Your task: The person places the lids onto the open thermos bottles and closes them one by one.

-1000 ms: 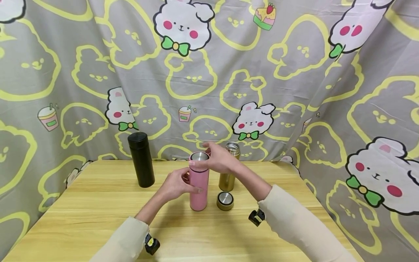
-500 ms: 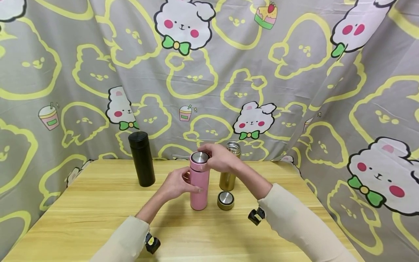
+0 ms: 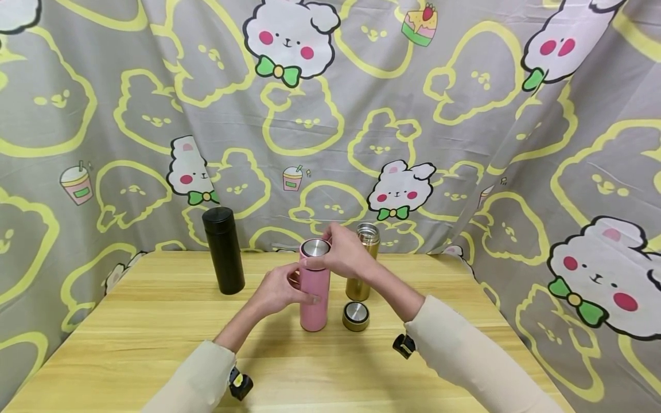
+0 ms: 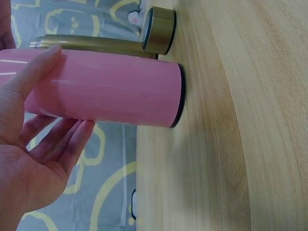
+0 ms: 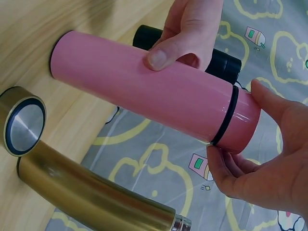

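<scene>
A pink thermos bottle [image 3: 314, 298] stands upright on the table, its pink lid [image 5: 242, 120] with a silver top seated above a black ring. My left hand [image 3: 279, 291] grips the body from the left, thumb across the front; the left wrist view shows its fingers curled round behind. On the lid, my right hand [image 3: 347, 252] holds the rim between thumb and fingers. Just right of the pink bottle, a gold thermos bottle [image 3: 357, 287] stands without a lid, its steel neck bare. The gold lid [image 3: 356, 316] lies on the table in front of it.
A black thermos bottle [image 3: 224, 252] with its lid on stands at the back left. The wooden table [image 3: 129, 321] reaches back to a grey cartoon-print curtain [image 3: 320, 132], which also runs along both sides.
My right hand's fingers have shifted round the pink lid, turning one way and then back. The left hand keeps its hold on the bottle, and the other bottles have not moved.
</scene>
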The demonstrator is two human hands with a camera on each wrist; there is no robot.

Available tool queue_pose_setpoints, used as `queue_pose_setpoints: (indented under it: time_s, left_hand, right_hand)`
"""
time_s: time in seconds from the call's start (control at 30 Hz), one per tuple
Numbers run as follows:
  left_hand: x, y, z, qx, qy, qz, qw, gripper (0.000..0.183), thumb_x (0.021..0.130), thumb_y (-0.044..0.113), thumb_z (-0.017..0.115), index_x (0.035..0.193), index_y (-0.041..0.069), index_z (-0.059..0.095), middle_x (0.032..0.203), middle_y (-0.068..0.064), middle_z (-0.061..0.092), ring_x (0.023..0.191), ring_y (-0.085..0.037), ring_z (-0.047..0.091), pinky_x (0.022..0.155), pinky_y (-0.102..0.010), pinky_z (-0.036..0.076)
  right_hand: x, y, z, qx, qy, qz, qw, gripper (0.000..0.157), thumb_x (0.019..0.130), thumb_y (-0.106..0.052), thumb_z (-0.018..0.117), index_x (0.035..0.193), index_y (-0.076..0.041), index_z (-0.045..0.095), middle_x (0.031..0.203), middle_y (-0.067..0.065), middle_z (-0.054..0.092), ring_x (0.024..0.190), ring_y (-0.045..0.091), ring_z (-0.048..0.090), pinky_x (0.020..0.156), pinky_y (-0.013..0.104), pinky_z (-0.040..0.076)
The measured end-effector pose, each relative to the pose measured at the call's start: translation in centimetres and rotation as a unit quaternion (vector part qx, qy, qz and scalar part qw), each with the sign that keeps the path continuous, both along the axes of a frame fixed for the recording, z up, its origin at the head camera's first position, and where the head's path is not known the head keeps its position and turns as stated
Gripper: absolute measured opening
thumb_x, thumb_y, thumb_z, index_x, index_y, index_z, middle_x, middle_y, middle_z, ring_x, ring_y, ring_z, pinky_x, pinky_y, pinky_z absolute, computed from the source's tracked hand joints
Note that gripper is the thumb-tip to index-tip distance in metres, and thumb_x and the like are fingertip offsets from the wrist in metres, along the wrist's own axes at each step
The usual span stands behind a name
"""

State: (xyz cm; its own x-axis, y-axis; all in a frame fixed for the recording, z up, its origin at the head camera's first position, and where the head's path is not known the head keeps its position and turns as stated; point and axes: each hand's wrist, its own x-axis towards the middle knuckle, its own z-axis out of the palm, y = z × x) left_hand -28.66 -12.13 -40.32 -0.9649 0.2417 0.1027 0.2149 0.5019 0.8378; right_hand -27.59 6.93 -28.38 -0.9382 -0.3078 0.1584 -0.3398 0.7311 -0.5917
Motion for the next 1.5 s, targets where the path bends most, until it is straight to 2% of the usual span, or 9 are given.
queue_pose_setpoints:
  time_s: [0.17,0.3,0.4,0.5,0.63,0.8,1.0,1.27,1.5]
  left_hand:
    - [-0.1,0.0,0.0,-0.002,0.002,0.000,1.0000,0.075,0.062,0.045,0.096,0.127,0.021,0.066,0.095,0.002,0.073,0.088,-0.015,0.068,0.075,-0.032,0.057]
    - [-0.1,0.0,-0.1,-0.005,0.009,-0.001,0.9999,0.072,0.061,0.045,0.096,0.124,0.022,0.067,0.095,0.002,0.073,0.088,-0.014,0.068,0.075,-0.032,0.057]
    - [-0.1,-0.1,-0.1,-0.008,0.012,-0.003,0.9999,0.067,0.061,0.045,0.096,0.118,0.022,0.068,0.095,0.002,0.073,0.088,-0.014,0.069,0.076,-0.033,0.057]
    - [-0.1,-0.1,0.0,-0.005,0.009,-0.004,0.9999,0.066,0.063,0.044,0.096,0.118,0.021,0.068,0.096,0.003,0.073,0.089,-0.014,0.069,0.079,-0.034,0.057]
    - [-0.2,-0.1,-0.1,-0.005,0.008,-0.003,1.0000,0.068,0.064,0.043,0.096,0.120,0.018,0.068,0.097,0.002,0.073,0.090,-0.014,0.069,0.080,-0.035,0.058]
    - [-0.3,-0.1,-0.1,-0.002,0.010,-0.005,0.9999,0.067,0.064,0.043,0.096,0.119,0.018,0.068,0.097,0.002,0.073,0.090,-0.014,0.069,0.080,-0.035,0.057]
    - [-0.2,-0.1,-0.1,-0.004,0.012,-0.009,0.9999,0.066,0.063,0.043,0.096,0.118,0.019,0.068,0.096,0.003,0.073,0.089,-0.014,0.069,0.080,-0.035,0.058]
    - [-0.2,-0.1,-0.1,0.001,0.007,-0.008,0.9999,0.069,0.063,0.042,0.096,0.122,0.021,0.068,0.097,0.003,0.074,0.090,-0.014,0.069,0.079,-0.033,0.058]
    - [0.0,-0.1,0.0,0.008,0.002,-0.012,0.9999,0.071,0.062,0.043,0.096,0.123,0.021,0.068,0.097,0.002,0.074,0.090,-0.014,0.069,0.079,-0.033,0.058]
  right_hand:
    - [0.0,0.0,0.1,0.008,0.003,0.006,1.000,0.058,0.075,-0.045,0.089,0.104,-0.008,0.055,0.095,0.006,0.061,0.085,0.020,0.057,0.069,0.030,0.047]
    - [0.0,0.2,0.8,0.003,-0.036,0.027,0.999,0.074,0.080,-0.043,0.086,0.133,-0.003,0.054,0.119,0.013,0.064,0.106,0.025,0.062,0.086,0.036,0.054]
    - [-0.2,0.5,1.3,-0.018,-0.076,0.053,0.996,0.078,0.083,-0.032,0.083,0.149,-0.008,0.047,0.140,0.015,0.058,0.125,0.030,0.059,0.102,0.043,0.051]
    - [-0.4,0.7,1.6,-0.032,-0.095,0.082,0.992,0.071,0.084,-0.015,0.079,0.149,-0.010,0.050,0.148,0.013,0.055,0.132,0.030,0.055,0.108,0.045,0.047]
    - [-0.3,0.7,1.6,-0.030,-0.099,0.105,0.989,0.066,0.083,-0.002,0.074,0.146,-0.008,0.054,0.144,0.013,0.059,0.128,0.028,0.059,0.107,0.041,0.049]
    - [-0.3,0.6,1.5,-0.027,-0.086,0.093,0.992,0.062,0.082,-0.002,0.074,0.142,-0.007,0.057,0.138,0.012,0.063,0.125,0.027,0.060,0.105,0.042,0.050]
    - [-0.4,0.5,1.2,-0.011,-0.049,0.063,0.997,0.056,0.081,-0.016,0.083,0.133,-0.008,0.063,0.127,0.009,0.068,0.117,0.025,0.064,0.100,0.040,0.052]
    - [0.0,0.1,0.5,0.010,-0.004,0.014,1.000,0.058,0.075,-0.037,0.089,0.114,-0.007,0.058,0.102,0.007,0.064,0.090,0.021,0.061,0.074,0.030,0.050]
    - [0.1,0.1,0.5,0.012,-0.012,0.021,1.000,0.067,0.075,-0.038,0.089,0.121,-0.003,0.055,0.110,0.010,0.062,0.096,0.022,0.060,0.078,0.031,0.052]
